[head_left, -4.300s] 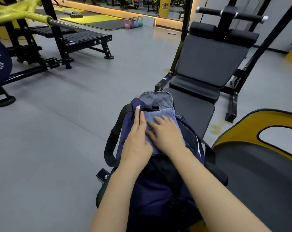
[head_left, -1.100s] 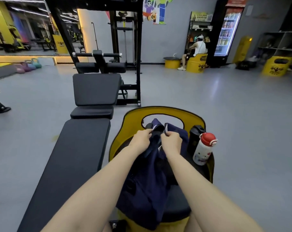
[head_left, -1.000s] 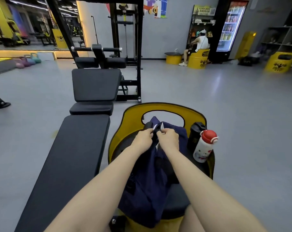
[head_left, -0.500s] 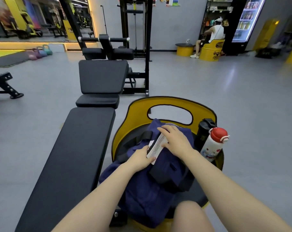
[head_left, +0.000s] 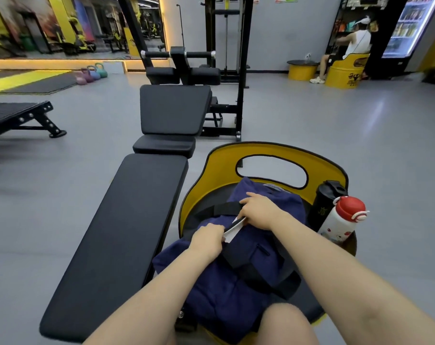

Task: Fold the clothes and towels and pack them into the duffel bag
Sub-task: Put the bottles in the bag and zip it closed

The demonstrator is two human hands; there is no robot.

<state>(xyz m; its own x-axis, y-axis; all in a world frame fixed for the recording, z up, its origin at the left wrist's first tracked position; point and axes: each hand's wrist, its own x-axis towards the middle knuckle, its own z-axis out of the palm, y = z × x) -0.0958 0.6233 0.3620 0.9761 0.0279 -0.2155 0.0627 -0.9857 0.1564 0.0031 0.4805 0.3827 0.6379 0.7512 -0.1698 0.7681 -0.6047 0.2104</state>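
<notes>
The navy duffel bag (head_left: 236, 277) lies on the seat of a yellow drum chair (head_left: 218, 158) in front of me, its black strap (head_left: 218, 209) across the top. My left hand (head_left: 206, 239) grips the white-lined edge (head_left: 232, 229) of the bag's opening at its near side. My right hand (head_left: 258, 210) lies on top of the bag with its fingers curled down onto the same edge. A bit of grey cloth (head_left: 273, 186) shows at the bag's far end. The rest of the contents are hidden.
A long black bench (head_left: 116, 232) runs along the left of the chair. A black shaker (head_left: 323, 205) and a white bottle with a red lid (head_left: 341, 220) stand at the seat's right rim. My knee (head_left: 286, 324) is below the bag. A person (head_left: 348, 46) sits far back right.
The bag was on the bench with both hands pressing a blue-grey towel in; now it lies on the yellow chair. Both hands moved from its far end back along the opening.
</notes>
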